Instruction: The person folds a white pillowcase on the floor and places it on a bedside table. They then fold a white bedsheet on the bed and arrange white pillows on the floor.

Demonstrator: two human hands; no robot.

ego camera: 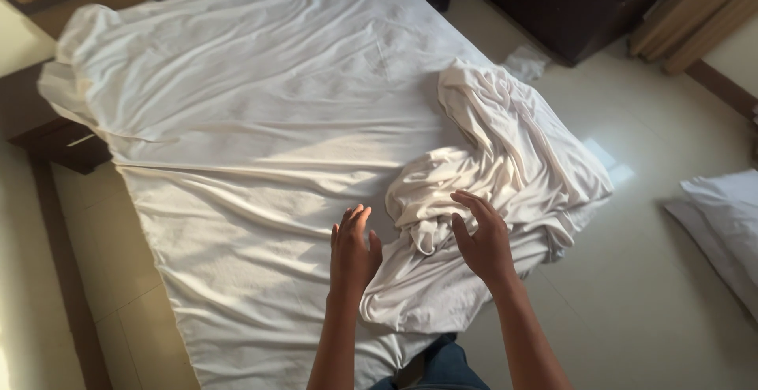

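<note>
A crumpled white sheet (pixel 489 169) lies bunched at the corner of the sheet-covered bed (pixel 237 121).

1. The floor (pixel 647 279) is laid with pale, glossy tiles, with a bright patch of reflected light (pixel 608 161) near the bed's right edge.
2. A dark wooden cabinet (pixel 568 3) stands at the top right.
3. Beige curtains (pixel 703 11) hang in the top right corner.
4. A dark wooden nightstand (pixel 67 145) sits at the left.
5. A white pillow (pixel 726 216) lies on the floor at the right.
</note>
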